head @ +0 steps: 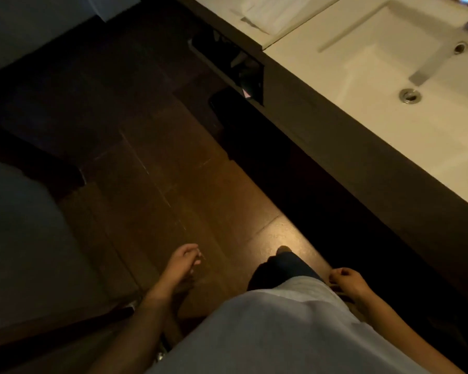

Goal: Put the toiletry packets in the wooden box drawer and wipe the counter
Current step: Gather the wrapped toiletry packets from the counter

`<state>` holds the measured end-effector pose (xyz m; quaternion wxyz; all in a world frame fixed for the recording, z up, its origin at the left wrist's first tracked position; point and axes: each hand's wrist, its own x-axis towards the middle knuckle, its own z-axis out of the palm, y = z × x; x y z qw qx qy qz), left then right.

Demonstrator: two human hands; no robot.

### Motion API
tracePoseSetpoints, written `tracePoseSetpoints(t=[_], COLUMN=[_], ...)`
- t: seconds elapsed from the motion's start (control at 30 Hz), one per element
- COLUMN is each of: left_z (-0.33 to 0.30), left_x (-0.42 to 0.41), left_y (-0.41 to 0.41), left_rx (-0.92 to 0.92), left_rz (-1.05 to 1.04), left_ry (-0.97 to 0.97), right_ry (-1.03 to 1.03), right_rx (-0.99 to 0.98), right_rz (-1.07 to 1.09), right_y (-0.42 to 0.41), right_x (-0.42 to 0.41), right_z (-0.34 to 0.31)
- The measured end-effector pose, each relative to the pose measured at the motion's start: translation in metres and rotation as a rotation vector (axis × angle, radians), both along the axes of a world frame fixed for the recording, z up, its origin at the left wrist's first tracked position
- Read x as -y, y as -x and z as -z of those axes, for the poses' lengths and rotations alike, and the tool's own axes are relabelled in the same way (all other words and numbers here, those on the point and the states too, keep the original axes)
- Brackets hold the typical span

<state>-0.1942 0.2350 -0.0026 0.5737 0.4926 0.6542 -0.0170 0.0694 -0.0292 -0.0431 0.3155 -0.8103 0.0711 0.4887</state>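
I look down at a dim brown tiled floor [157,163]. My left hand [183,261] hangs at my side with loosely curled fingers and holds nothing. My right hand [345,280] hangs beside my hip, fingers loosely curled, also holding nothing. The pale counter [303,41] runs along the upper right, well away from both hands. A folded white cloth [270,12] lies on it at the top. No toiletry packets and no wooden box are in view.
A white sink basin [405,76] with a drain [409,96] is set into the counter. A dark open compartment [238,66] sits under the counter edge. A pale rounded fixture [25,238] stands at the left. My pale shirt [268,333] fills the bottom.
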Motion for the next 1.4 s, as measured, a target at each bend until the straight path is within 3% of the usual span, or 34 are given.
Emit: tracePoseSetpoints(t=[0.27,0.47,0.63,0.77,1.1,1.4], left_z=[0.020,0.015,0.021,0.033,0.012,0.023], left_x=[-0.092,-0.174,-0.239,-0.306,-0.504,-0.577], left_y=[0.011,0.023,0.027,0.012,-0.086,-0.174], left_rx=[0.009,-0.071,-0.090,-0.090,-0.037,-0.029], left_rz=[-0.199,-0.195,-0.186,-0.109,0.366,0.508], left_ry=[0.018,0.016,0.042,0.075,0.032,0.017], right_ry=[-0.017,-0.143,-0.160,-0.116,0.027,0.059], right_rx=[-0.048,-0.041,-0.007,-0.003,-0.011,-0.107], right_rz=[-0.197,-0.394,-0.425,-0.325,0.124,0.315], right_y=[-0.024,-0.043,-0.048,-0.043,0.010,-0.006], right_x=[-0.169,-0.325,-0.401,-0.426,-0.451,-0.481], right_z=[0.007,-0.021,-0.039,-0.040,-0.029,-0.015])
